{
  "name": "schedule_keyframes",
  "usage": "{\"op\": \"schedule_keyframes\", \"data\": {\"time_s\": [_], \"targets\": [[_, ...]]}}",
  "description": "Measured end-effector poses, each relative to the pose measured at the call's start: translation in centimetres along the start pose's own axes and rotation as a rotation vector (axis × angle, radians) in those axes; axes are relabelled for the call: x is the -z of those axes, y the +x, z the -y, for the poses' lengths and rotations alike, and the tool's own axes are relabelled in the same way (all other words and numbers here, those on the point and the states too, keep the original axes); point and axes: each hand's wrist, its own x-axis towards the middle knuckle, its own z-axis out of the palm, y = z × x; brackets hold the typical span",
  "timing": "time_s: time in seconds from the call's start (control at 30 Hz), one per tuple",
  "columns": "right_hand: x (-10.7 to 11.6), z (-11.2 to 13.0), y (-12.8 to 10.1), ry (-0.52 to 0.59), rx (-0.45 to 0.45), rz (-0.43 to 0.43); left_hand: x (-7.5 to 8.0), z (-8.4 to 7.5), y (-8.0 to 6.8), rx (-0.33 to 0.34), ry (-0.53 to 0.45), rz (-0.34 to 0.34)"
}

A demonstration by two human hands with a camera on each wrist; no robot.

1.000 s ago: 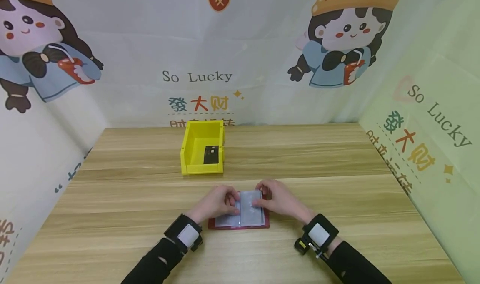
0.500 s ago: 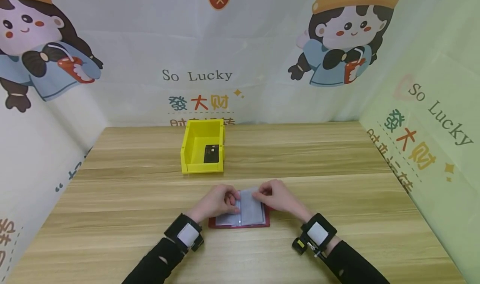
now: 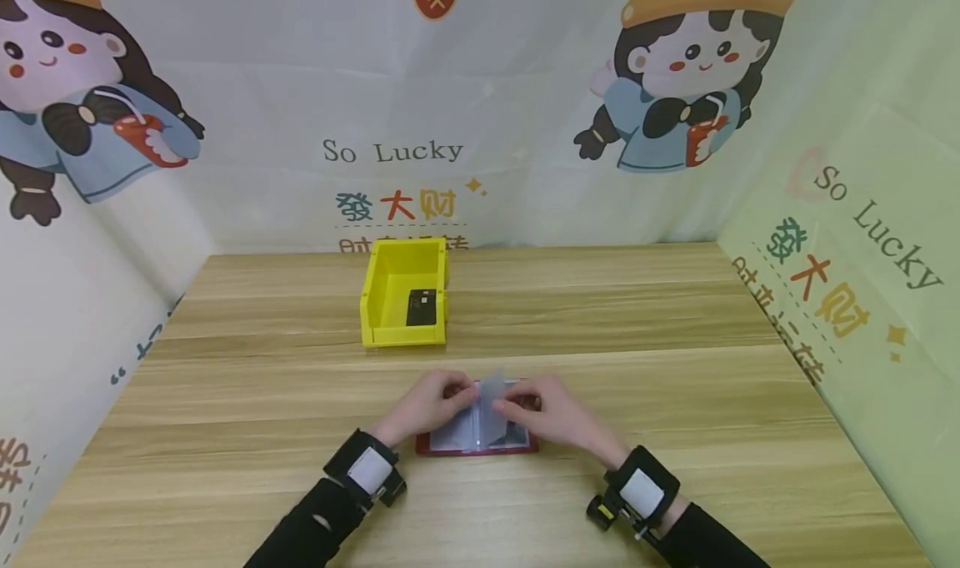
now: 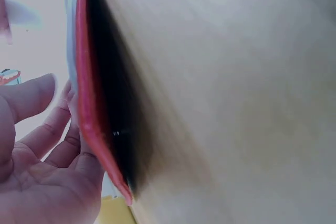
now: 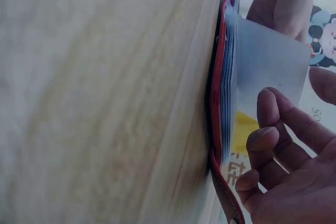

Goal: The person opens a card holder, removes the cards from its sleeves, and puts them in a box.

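A card holder (image 3: 442,451) with a red cover lies spread on the table, its clear plastic pages bound along the middle. One page (image 3: 492,414) stands up from the spine; in the right wrist view this translucent page (image 5: 273,66) rises above a stack of others. My right hand (image 3: 543,409) holds its outer edge, the curled index finger on one face and the thumb at the edge. On the left half of the holder rests my left hand (image 3: 435,401). In the left wrist view the left hand (image 4: 52,166) touches the inner pages with its fingers, thumb apart.
Behind the holder stands a yellow bin (image 3: 386,334) with a black card (image 3: 422,308) lying inside. Printed cloth walls (image 3: 525,193) border the wooden table (image 3: 637,318) at the back and sides. Both wrists carry strapped cameras.
The right hand has lifted the page from the right half, bringing it up and leftward until it stands. The left hand stays on the left half, with its fingers slightly shifted.
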Motion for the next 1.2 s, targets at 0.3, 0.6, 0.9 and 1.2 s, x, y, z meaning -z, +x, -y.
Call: {"op": "schedule_keyframes", "data": {"time_s": [0.3, 0.6, 0.9, 1.2], "targets": [[-1.0, 0.4, 0.1, -0.019, 0.061, 0.02, 0.8, 0.5, -0.6, -0.037, -0.098, 0.012], [-2.0, 1.0, 0.8, -0.113, -0.003, 0.092, 2.0, 1.1, -1.4, 0.008, -0.201, 0.047], [-2.6, 1.3, 1.5, -0.256, -0.057, 0.155, 2.3, 1.1, -2.2, 0.033, -0.072, -0.033], [-2.0, 1.1, 1.7, -0.279, -0.058, 0.13, 1.8, 0.2, -2.2, 0.196, 0.016, -0.206]]}}
